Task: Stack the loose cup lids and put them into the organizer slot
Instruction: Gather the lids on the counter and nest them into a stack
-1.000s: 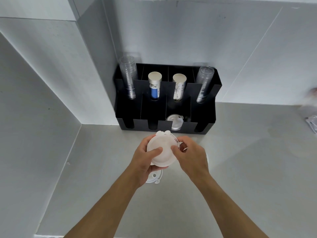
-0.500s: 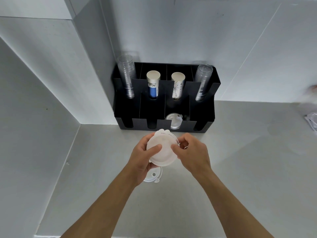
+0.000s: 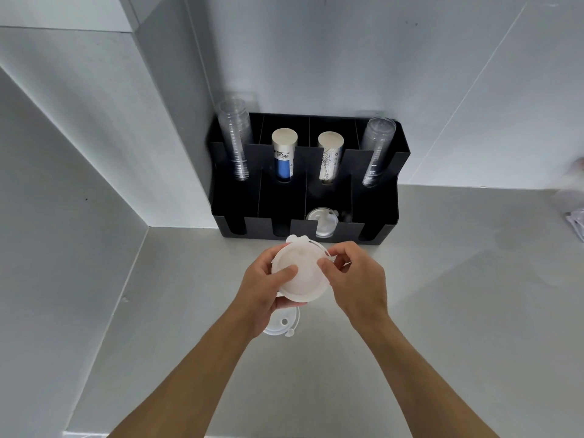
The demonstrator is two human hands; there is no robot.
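A stack of white translucent cup lids (image 3: pixel 305 276) is held above the counter, just in front of the black organizer (image 3: pixel 376 213). My left hand (image 3: pixel 262 286) grips the stack from the left with the thumb on top. On the stack's right edge, my right hand (image 3: pixel 354 279) pinches the rim with its fingertips. One loose lid (image 3: pixel 282 325) lies on the counter under my left hand, partly hidden. Another lid (image 3: pixel 322 224) sits in the organizer's third front slot from the left.
The organizer stands against the back wall in a corner and holds two stacks of clear cups (image 3: pixel 235 137) and two stacks of paper cups (image 3: pixel 283 153). A wall panel (image 3: pixel 79 184) closes the left side. Something blurred (image 3: pixel 575 213) lies at the right edge of the grey counter.
Both hands and the lid stack have stayed in nearly the same place in front of the organizer; the right fingers have shifted slightly on the stack's rim.
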